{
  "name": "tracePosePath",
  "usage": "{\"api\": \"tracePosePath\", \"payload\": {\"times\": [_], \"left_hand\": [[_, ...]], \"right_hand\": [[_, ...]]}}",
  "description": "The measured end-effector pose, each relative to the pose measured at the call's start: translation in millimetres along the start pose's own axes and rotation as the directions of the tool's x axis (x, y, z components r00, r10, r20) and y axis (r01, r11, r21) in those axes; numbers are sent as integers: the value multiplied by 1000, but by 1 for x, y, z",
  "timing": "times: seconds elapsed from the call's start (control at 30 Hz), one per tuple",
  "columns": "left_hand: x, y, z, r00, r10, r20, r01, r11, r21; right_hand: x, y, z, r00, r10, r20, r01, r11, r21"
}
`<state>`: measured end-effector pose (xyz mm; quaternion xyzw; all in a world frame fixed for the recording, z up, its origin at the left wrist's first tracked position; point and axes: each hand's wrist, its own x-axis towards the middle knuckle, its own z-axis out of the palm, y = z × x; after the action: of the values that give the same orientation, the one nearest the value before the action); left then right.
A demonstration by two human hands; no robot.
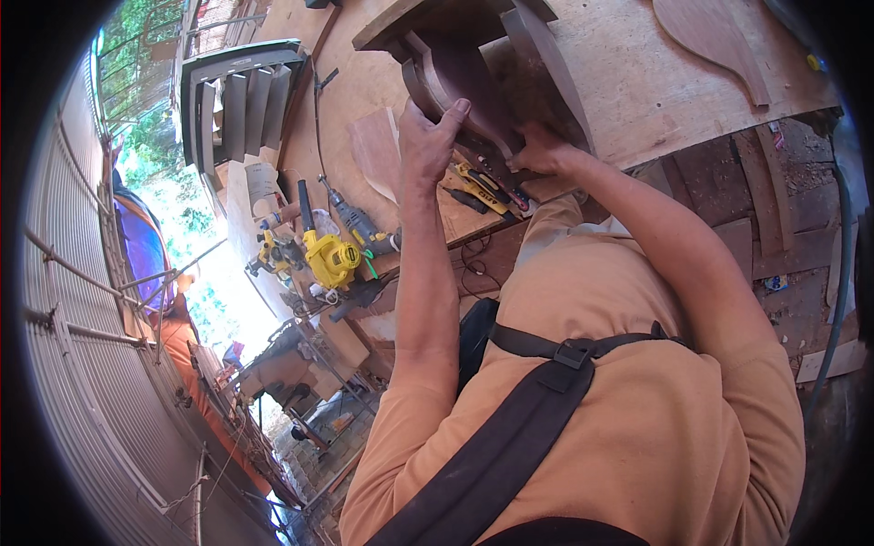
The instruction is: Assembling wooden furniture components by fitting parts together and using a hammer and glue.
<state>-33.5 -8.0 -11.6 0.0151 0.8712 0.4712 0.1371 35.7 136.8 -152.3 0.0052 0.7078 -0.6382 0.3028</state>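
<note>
A dark wooden furniture piece point(533, 64) with curved side panels stands tilted at the near side of the workbench. My left hand point(428, 146) is closed around the edge of its wavy side panel point(464, 100), thumb lying along the face. At the lower end of the same panel, my right hand point(543, 148) pinches the edge near the corner, its fingertips partly hidden. Beneath the panel, between my hands, lie yellow-and-black hand tools point(482, 188) at the bench edge. A flat, curved wooden cutout point(373, 150) rests left of my left hand.
On the bench's left are a yellow blower point(332, 261) and a grey rotary power tool point(350, 217). A slatted wooden frame point(241, 109) stands at the far left. Another curved wooden cutout point(710, 45) lies far right. Wood scraps point(719, 191) cover the floor at right.
</note>
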Motion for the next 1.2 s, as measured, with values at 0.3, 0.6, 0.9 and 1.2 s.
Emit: {"api": "tracePosePath", "payload": {"times": [0.3,0.6,0.9,1.2], "left_hand": [[4,-10,-4,1000,0,-3,0,1000,-3],[-1,-11,-2,1000,14,-11,-14,1000,2],[-1,0,-1,1000,-5,1,5,998,70],[9,2,15,962,65,-264,-26,989,148]], "right_hand": [[-3,-13,-4,1000,19,-20,-19,1000,-6],[1,3,3,998,-21,-54,19,999,-38],[10,6,3,1000,30,-6,-30,997,-73],[5,-11,1,998,37,56,-28,987,-157]]}}
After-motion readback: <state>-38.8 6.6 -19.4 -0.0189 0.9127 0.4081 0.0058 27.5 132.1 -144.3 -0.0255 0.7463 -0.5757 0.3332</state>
